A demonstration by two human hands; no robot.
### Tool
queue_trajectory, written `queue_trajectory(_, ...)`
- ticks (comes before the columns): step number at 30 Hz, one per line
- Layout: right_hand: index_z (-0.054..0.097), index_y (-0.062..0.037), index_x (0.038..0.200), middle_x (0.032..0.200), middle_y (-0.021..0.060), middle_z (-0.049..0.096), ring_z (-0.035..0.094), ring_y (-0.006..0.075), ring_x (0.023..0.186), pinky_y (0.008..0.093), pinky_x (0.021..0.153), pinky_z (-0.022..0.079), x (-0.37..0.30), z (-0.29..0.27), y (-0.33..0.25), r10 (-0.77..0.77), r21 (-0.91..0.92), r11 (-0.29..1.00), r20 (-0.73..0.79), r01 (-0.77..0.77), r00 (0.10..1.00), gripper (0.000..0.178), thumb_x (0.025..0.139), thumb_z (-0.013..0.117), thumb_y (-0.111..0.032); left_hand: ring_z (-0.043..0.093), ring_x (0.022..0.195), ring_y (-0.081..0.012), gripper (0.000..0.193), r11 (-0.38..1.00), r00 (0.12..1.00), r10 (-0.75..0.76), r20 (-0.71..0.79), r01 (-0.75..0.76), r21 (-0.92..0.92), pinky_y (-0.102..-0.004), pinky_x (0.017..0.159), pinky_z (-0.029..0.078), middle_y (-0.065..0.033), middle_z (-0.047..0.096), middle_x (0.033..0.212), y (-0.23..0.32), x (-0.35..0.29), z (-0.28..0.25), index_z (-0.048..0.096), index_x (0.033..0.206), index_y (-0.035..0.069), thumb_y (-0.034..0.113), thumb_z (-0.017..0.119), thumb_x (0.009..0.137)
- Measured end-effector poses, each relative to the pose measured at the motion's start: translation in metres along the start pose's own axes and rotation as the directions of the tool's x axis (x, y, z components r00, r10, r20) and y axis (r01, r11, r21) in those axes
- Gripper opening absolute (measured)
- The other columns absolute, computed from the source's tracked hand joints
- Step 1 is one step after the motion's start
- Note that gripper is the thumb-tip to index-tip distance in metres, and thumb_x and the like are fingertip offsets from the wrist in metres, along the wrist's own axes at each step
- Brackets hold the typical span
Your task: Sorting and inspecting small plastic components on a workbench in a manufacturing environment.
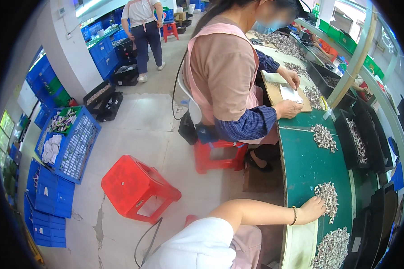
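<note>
My left hand (pixel 312 210), with a dark beaded bracelet (pixel 294 215) on its wrist, reaches across the table edge. Its fingers are bent and close together at the near edge of a pile of small grey-white pieces (pixel 328 197). The fingertips press in among these pieces, and what lies under them is partly hidden. Below that pile, a larger heap of similar pieces (pixel 332 249) spreads on the green tabletop (pixel 300 175). Farther along, a smaller pile of pieces (pixel 324 138) lies on the same surface. My right hand is out of view.
A co-worker (pixel 231 67) sits on a red stool (pixel 220 154), both hands over a cardboard sheet (pixel 274 92) with a white item. Another red stool (pixel 137 186) stands on the floor. Black trays (pixel 352 141) line the table's far side; blue crates (pixel 54 188) stack at left.
</note>
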State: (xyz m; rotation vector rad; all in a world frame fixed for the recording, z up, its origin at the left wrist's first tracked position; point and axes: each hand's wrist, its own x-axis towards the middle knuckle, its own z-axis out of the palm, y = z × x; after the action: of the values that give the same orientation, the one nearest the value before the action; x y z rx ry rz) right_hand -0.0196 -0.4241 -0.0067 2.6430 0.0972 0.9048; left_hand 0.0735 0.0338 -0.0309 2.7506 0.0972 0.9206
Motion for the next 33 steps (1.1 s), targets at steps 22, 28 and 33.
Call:
queue_trajectory(22, 0.074, -0.0053, 0.083, 0.088, 0.0166, 0.070, 0.067, 0.0351, 0.080, 0.0470, 0.071, 0.052, -0.004, 0.077, 0.063, 0.327, 0.728, 0.611, 0.125, -0.310, 0.937, 0.014, 0.074, 0.067, -0.013, 0.056, 0.094, -0.0228, 0.013, 0.986, 0.984, 0.165, 0.062, -0.164, -0.015, -0.0398, 0.083, 0.044, -0.0069, 0.059, 0.094, -0.018, -0.016, -0.019, 0.066, 0.086, 0.009, 0.016, 0.056, 0.083)
queue_trajectory(28, 0.074, -0.0077, 0.084, 0.090, 0.0173, 0.069, 0.065, 0.0376, 0.083, 0.0589, 0.068, 0.047, -0.005, 0.056, 0.061, 0.039, 0.326, 0.945, -0.055, -0.018, 0.998, 0.018, 0.068, 0.071, -0.017, 0.058, 0.089, -0.0283, 0.008, 0.922, 0.982, 0.191, -0.008, -0.182, -0.342, -0.0426, 0.078, 0.045, -0.0107, 0.060, 0.088, -0.003, -0.015, -0.044, 0.061, 0.088, 0.006, 0.011, 0.058, 0.082)
queue_trajectory(33, 0.071, -0.0084, 0.092, 0.096, 0.0153, 0.069, 0.066, 0.0353, 0.085, 0.0500, 0.072, 0.051, 0.003, 0.000, 0.029, 0.045, 0.126, 0.991, 0.035, -0.049, 0.998, 0.017, 0.082, 0.065, -0.021, 0.060, 0.084, -0.0347, 0.006, 0.789, 0.972, 0.194, 0.136, -0.072, -0.610, -0.0444, 0.075, 0.047, -0.0153, 0.060, 0.083, 0.019, -0.021, -0.055, 0.054, 0.085, 0.003, 0.006, 0.058, 0.081)
